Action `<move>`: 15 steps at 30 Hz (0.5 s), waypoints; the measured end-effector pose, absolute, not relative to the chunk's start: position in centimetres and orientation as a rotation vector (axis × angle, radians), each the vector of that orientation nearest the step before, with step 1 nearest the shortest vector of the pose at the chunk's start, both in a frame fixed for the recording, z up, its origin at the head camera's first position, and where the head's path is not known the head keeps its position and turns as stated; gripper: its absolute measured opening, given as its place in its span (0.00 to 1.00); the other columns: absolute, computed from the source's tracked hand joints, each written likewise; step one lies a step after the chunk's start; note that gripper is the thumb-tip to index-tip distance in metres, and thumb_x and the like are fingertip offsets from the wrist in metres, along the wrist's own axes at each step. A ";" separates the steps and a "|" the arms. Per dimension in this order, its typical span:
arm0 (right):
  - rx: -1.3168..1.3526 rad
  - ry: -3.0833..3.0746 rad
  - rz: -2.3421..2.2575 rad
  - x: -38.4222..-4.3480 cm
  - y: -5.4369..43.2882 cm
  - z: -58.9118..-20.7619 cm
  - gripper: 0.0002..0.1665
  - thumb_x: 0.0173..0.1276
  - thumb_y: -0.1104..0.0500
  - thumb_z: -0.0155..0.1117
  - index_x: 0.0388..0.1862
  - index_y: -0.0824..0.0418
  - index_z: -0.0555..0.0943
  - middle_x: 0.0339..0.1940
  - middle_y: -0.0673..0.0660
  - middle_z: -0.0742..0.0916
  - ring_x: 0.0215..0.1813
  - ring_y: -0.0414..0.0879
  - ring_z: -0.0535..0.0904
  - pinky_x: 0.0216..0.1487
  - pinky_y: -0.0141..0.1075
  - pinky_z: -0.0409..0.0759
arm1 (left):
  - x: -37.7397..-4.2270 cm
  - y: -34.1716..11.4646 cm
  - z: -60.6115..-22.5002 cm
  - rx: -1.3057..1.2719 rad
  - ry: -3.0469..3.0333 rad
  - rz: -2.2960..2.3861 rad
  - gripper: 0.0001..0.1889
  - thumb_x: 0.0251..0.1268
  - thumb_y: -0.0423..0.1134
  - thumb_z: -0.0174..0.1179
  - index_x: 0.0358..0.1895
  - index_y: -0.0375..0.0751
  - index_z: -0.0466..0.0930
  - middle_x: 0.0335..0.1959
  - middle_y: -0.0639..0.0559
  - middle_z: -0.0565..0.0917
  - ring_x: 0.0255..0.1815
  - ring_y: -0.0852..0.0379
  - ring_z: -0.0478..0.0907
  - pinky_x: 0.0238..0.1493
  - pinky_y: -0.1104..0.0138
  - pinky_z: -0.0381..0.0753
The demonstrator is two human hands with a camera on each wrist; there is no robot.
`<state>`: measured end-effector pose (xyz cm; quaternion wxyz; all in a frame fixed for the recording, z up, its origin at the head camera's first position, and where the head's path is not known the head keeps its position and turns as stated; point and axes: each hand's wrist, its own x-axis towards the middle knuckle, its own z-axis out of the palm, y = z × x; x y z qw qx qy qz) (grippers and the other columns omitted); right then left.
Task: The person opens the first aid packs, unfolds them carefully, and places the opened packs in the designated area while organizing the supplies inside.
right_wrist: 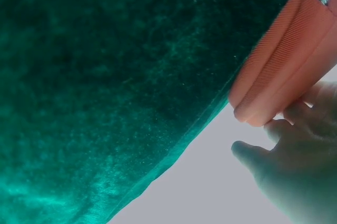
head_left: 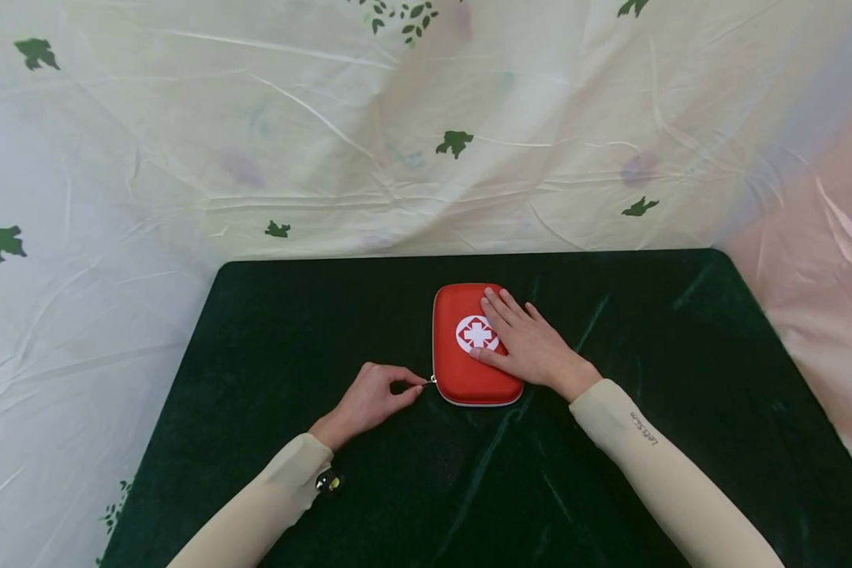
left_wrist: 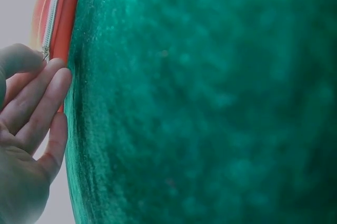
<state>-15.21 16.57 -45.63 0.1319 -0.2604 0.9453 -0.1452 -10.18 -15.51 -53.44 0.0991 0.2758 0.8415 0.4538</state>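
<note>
A red zip case (head_left: 457, 304) with a white cross emblem lies flat on the dark green cloth, in the middle of the head view. At its lower left corner, my left hand (head_left: 378, 396) pinches the zipper pull (head_left: 431, 380) between thumb and index finger. The left wrist view shows the silver zipper (left_wrist: 51, 21) running up the case's side from those fingers. My right hand (head_left: 528, 343) rests on the case's right half with fingers extended, covering part of the emblem. Seen in the right wrist view, the case's ribbed fabric side (right_wrist: 268, 71) shows beside the right fingers.
Dark green velvet cloth (head_left: 312, 315) covers the table under both forearms. Behind and at the sides hangs a pale curtain (head_left: 539, 95) with green leaf prints. The table's far edge runs just beyond the case.
</note>
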 end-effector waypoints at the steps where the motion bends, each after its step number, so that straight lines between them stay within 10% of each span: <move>1: -0.756 2.744 -0.420 -15.2 16.6 -45.6 0.57 0.74 0.26 0.49 0.87 0.56 0.45 0.88 0.54 0.50 0.87 0.54 0.37 0.82 0.60 0.44 | -10.2 -15.5 -53.5 0.813 2.487 1.343 0.09 0.72 0.49 0.65 0.51 0.58 0.87 0.43 0.67 0.87 0.35 0.65 0.84 0.35 0.65 0.84; 15: -0.749 2.750 -0.428 -15.2 16.6 -45.7 0.57 0.74 0.25 0.48 0.87 0.56 0.45 0.88 0.54 0.50 0.87 0.54 0.38 0.82 0.60 0.44 | -9.9 -15.4 -53.9 0.776 2.465 1.319 0.09 0.71 0.50 0.65 0.51 0.62 0.86 0.43 0.68 0.86 0.35 0.65 0.84 0.35 0.65 0.85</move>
